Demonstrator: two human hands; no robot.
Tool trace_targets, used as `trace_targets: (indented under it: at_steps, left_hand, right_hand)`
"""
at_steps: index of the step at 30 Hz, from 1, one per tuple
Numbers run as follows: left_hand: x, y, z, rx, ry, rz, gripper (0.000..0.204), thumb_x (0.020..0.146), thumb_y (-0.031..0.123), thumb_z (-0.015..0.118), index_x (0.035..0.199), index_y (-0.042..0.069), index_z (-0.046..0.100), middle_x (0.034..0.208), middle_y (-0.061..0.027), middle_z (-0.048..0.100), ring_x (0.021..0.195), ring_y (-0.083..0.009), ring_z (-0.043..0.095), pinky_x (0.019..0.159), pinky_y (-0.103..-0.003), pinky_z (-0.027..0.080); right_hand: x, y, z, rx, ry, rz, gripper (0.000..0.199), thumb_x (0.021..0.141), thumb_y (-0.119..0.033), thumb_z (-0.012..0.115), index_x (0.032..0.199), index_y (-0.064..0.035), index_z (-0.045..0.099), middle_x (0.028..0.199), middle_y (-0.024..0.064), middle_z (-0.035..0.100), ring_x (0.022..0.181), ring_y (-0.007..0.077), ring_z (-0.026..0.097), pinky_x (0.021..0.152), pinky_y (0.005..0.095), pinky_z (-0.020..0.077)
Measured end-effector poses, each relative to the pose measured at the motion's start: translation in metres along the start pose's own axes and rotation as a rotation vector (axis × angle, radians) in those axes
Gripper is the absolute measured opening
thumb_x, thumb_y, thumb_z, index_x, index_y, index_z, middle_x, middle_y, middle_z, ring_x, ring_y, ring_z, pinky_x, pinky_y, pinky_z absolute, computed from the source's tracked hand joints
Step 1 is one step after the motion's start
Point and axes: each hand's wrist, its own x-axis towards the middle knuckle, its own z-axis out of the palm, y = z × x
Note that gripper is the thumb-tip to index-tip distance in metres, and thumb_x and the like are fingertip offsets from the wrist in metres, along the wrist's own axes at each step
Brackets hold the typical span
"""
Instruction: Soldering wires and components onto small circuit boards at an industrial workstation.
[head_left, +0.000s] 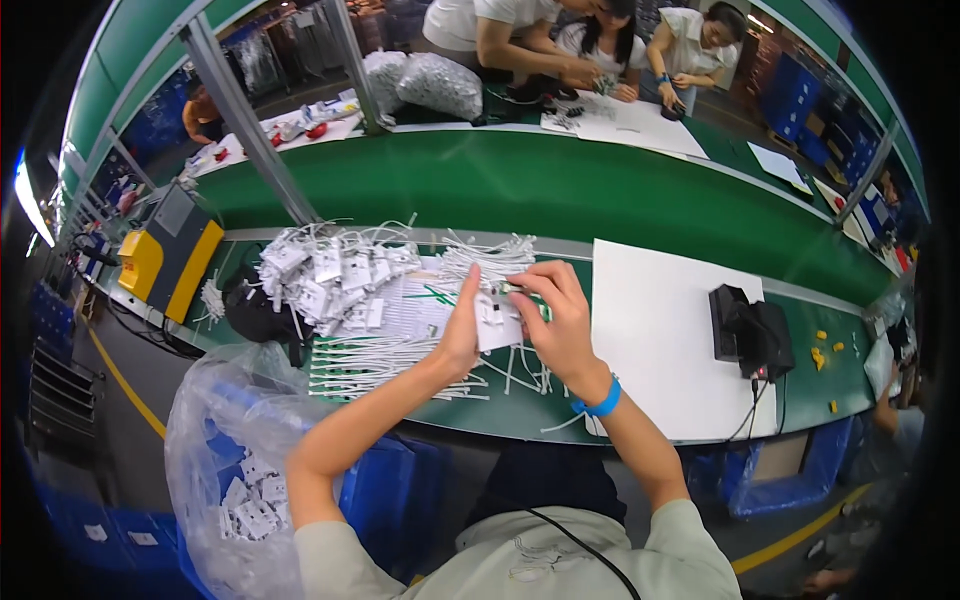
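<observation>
A small white plastic housing (498,336) with dark openings is held up between my two hands, above the green bench. My left hand (461,325) grips its left side, thumb upward. Bent over its upper right edge are the fingers of my right hand (562,322), pinching near a small part too hidden to name. To the left lies a heap of similar white housings with leads (335,272). Below it, white cables (365,370) lie side by side in a row. Behind my hands is another bundle of white cables (485,252), with thin green strips (437,294) nearby.
On the right are a white board (645,340), a black device (765,338) with a cord, and small yellow pieces (818,357). A yellow-grey machine (172,255) stands left. Below it, a plastic-lined bin (195,430) holds white parts. People work beyond the green partition (480,180).
</observation>
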Motion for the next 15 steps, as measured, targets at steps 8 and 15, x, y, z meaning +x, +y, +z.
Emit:
trace_targets:
  at_steps: [8,15]
  left_hand:
    - [-0.0073,0.0027,0.0069,0.109,-0.028,0.014,0.071,0.106,0.06,0.023,0.126,0.002,0.057,0.11,-0.013,0.069,0.097,-0.0214,0.071,0.088,-0.035,0.058]
    - [-0.0074,-0.0007,0.0031,0.194,-0.08,0.036,0.071,0.107,0.059,0.021,0.134,0.001,0.053,0.12,-0.0128,0.065,0.109,-0.0206,0.068,0.095,-0.034,0.056]
  right_hand:
    - [0.0003,-0.0015,-0.0009,-0.087,0.008,-0.063,0.022,0.078,-0.001,0.076,0.1,-0.0045,0.072,0.098,0.0094,0.061,0.088,0.0285,0.06,0.071,0.039,0.0502]
    - [0.0014,-0.0023,-0.0029,-0.157,-0.035,-0.131,0.024,0.075,-0.002,0.076,0.099,-0.0051,0.071,0.099,0.0088,0.062,0.091,0.03,0.059,0.076,0.0405,0.0494]
